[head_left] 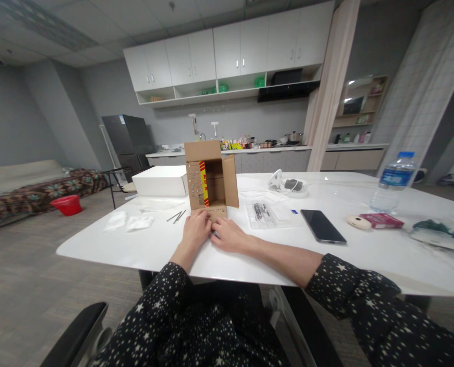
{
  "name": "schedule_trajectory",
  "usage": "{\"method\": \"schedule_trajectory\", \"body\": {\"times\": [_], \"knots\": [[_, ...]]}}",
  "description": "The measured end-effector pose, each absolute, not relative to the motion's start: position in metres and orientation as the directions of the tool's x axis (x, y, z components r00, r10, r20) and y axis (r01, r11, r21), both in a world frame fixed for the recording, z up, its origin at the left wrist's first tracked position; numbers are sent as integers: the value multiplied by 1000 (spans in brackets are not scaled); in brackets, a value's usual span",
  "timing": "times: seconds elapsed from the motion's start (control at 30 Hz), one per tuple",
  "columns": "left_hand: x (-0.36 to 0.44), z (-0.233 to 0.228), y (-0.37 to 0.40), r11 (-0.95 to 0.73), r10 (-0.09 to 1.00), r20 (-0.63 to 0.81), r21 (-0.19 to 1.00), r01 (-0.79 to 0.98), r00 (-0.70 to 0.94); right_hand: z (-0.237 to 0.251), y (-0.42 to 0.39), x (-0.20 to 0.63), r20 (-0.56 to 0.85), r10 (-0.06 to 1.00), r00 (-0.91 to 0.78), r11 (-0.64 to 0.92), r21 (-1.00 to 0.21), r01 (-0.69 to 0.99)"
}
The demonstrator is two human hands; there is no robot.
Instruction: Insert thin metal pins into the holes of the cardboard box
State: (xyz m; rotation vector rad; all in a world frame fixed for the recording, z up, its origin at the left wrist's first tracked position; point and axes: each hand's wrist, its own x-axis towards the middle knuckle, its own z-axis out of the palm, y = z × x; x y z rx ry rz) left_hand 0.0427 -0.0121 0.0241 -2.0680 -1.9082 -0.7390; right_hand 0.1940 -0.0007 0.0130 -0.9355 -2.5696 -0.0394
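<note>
An open cardboard box (194, 186) stands on the white table with its opening facing me. Small pale dots cover its left flap, beside a yellow-and-red strip. A row of dots also runs along the lower flap (218, 212). At that flap's near edge my left hand (197, 227) rests with bent fingers. My right hand (229, 235) is close beside it, fingers curled and thumb side toward the left hand. Whatever lies between the fingertips is hidden or too small to name. Thin dark metal tools (179, 216) lie left of my left hand.
A clear plastic case (263, 215) with small dark pieces lies right of the box. Farther right are a phone (322, 227), a magenta packet (383, 220) and a water bottle (396, 178). Left are a white box (161, 181) and tissues (140, 223); a white corded device (294, 187) stands behind.
</note>
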Motion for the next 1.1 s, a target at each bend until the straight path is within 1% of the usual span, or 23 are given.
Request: {"method": "schedule_trajectory", "body": {"times": [1.1], "knots": [[43,26,-14,-135,861,507,177,975,28,12,-1,194,379,613,-694,774,-110,623]]}}
